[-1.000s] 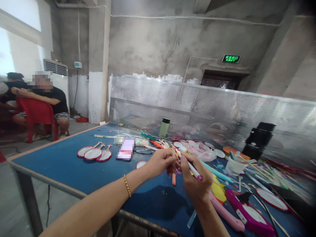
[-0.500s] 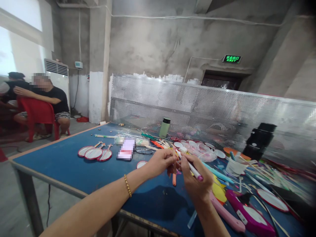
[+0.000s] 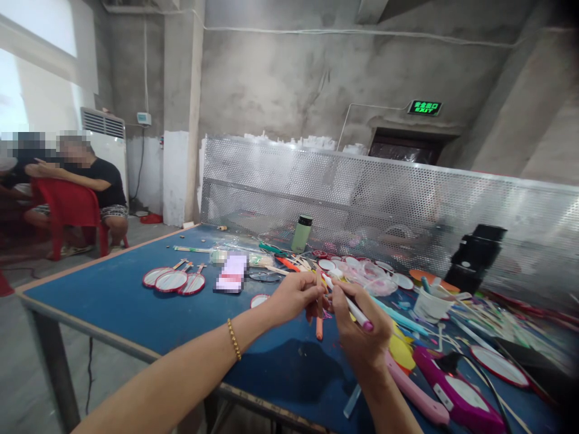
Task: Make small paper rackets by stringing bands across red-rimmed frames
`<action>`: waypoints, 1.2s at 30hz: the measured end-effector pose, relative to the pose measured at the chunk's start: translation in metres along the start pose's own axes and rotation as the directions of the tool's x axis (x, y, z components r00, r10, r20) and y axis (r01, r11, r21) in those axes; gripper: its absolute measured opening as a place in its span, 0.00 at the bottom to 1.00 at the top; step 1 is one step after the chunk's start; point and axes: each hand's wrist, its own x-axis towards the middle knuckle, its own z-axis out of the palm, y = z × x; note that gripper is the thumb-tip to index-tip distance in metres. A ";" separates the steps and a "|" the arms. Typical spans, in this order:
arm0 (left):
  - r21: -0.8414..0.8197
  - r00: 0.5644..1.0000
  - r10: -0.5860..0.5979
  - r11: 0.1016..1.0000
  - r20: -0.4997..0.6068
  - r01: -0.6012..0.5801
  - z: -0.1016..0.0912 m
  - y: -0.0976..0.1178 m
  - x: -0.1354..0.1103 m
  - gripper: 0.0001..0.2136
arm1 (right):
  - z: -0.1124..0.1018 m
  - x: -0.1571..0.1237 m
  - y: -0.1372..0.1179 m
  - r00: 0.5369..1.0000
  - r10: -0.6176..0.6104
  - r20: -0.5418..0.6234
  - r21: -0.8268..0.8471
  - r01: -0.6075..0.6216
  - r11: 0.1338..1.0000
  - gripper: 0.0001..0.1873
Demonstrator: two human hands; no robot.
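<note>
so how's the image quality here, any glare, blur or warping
Head view: the window at upper left is blown out white; the right edge is soft and smeared, with a dark top-right corner; straight lines bow from the wide lens; the hands, left hand and right hand, are fairly sharp.

We see a blue-topped table (image 3: 122,301). At ten o'clock lie three round paddle fans (image 3: 172,281); at twelve stands a green bottle (image 3: 301,234); at two sits a white cup (image 3: 429,305); at four lies what may be a purple glue gun (image 3: 456,395).
</note>
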 end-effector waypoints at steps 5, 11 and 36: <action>0.010 1.000 -0.005 1.000 0.004 0.005 0.000 0.001 0.000 0.21 | 0.000 0.001 -0.002 1.000 -0.004 0.008 -0.022 0.004 1.000 0.05; 0.000 1.000 -0.011 1.000 0.004 0.011 0.001 0.001 0.000 0.22 | 0.000 0.001 -0.003 1.000 -0.019 0.019 -0.025 0.019 1.000 0.05; 0.031 1.000 0.007 0.999 0.010 -0.007 -0.001 -0.003 0.000 0.20 | 0.002 0.001 -0.007 0.998 -0.043 0.035 -0.002 0.043 0.999 0.05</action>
